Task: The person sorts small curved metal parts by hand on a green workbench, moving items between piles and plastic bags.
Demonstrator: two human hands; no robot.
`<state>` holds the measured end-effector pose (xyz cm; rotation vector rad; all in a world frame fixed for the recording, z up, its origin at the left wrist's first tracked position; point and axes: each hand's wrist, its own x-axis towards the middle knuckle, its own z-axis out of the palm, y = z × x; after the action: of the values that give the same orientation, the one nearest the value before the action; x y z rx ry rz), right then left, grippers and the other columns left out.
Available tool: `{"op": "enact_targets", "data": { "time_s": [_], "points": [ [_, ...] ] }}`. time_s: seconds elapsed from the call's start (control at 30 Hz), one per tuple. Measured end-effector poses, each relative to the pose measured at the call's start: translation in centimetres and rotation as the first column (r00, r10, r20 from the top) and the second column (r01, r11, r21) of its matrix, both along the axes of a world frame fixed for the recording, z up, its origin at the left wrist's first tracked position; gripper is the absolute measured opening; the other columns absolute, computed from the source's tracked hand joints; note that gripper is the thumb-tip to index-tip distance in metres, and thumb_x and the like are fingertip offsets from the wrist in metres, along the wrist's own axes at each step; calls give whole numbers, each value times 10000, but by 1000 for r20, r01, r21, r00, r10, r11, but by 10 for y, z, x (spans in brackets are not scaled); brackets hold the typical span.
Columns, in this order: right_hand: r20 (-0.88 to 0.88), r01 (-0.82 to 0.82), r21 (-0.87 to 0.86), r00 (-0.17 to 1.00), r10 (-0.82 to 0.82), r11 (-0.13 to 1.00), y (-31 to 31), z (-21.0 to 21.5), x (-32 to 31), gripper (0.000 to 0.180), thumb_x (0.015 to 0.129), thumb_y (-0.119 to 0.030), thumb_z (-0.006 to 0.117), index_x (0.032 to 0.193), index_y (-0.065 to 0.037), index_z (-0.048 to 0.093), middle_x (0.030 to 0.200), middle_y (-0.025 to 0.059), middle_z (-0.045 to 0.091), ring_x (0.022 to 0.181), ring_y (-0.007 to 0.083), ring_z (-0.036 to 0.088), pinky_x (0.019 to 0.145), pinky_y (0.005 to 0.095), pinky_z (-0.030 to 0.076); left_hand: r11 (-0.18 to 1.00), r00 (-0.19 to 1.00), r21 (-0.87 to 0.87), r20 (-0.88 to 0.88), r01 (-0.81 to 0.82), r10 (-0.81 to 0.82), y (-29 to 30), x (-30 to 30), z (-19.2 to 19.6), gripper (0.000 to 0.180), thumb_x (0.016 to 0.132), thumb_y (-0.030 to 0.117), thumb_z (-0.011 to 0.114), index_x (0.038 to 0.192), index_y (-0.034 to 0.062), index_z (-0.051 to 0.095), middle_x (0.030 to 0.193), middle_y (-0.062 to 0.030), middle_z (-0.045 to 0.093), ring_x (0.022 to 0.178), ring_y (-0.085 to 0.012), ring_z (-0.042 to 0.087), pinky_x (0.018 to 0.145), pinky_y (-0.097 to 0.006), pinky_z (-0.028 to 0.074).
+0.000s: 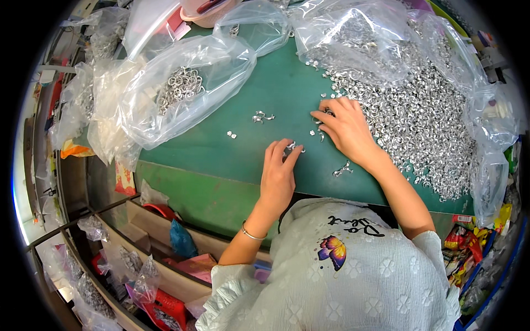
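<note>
The left hand [279,172] was observed above the green worktop [204,143], near its front edge, with small silver pieces [293,148] at the fingertips. Thumb and forefinger showed a gap with metal in it; whether that grip was clamped on the metal, I could not tell. A plain bangle [253,234] sat on the left wrist. The right hand [348,128] was noted farther forward, at the left border of a broad heap of silver metal parts [425,124], fingers curled and pointing left. A bit of metal showed beside its thumb; I could not tell whether the right grip was together on it or apart. The heap covered the right side of the worktop, its far portion lying under clear plastic sheeting [353,38]. Between the hands and farther left, several loose items lay separately: a small cluster [262,116], a pair of tiny pieces [231,134] and, just below the right wrist, a curved piece [343,169]. At the left, a clear plastic bag [221,66] lay on its side with silver rings [181,88] gathered inside. Below the worktop's front edge, at the left, a compartmented drawer [165,276] contained a blue bag [183,239] and a red container [168,307].
</note>
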<state>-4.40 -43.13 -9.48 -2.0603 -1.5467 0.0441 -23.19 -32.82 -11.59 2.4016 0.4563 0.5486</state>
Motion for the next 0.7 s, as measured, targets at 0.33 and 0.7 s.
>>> {"op": "enact_targets", "data": {
  "time_s": [0.33, 0.7],
  "points": [
    [15, -4, 43, 1000, 4, 999, -22, -4, 5, 147, 778, -92, 684, 916, -61, 644, 1105, 59, 569, 1076, 260, 504, 914, 396, 378, 989, 988, -6, -49, -148, 148, -4, -11, 6, 491, 760, 24, 733, 1225, 49, 578, 1268, -137, 494, 1093, -327, 485, 938, -414, 412],
    [35, -33, -2, 999, 33, 999, -31, -7, 2, 126, 758, -86, 704, 850, -46, 629, 1096, 64, 572, 1120, 264, 506, 942, 410, 373, 992, 992, 11, -16, -129, 129, -8, 3, -10, 307, 783, 38, 702, 1074, 52, 607, 1121, -95, 530, 1021, -279, 503, 883, -409, 373]
  ]
}}
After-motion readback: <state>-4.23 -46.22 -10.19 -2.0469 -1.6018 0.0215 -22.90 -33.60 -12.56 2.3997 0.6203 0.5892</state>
